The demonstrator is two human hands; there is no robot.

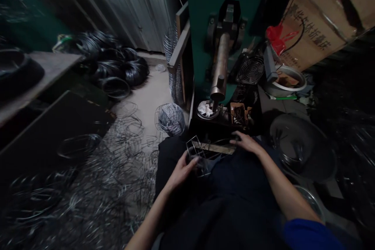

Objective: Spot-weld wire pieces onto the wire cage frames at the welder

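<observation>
My left hand (182,171) is closed on a small bent-wire frame (193,145) with squarish loops, held over my lap. A pale wooden strip (215,147) lies just beyond the frame. My right hand (247,142) reaches forward at the near edge of the machine, its fingers partly stretched and apart; I see nothing held in them. The fingertips look dark. Above both hands juts the thick steel arm (220,64) of a green machine (202,47). Beneath it sit a round dish (207,110) with white material and a small open carton (238,112).
To the left stands a round wire bundle (171,119), and loose wire pieces (96,179) litter the floor. Black wire coils (117,62) are heaped behind. On the right are a wide dark basin (303,146), a pale bowl (290,80), a fan (250,69) and a large cardboard box (319,19).
</observation>
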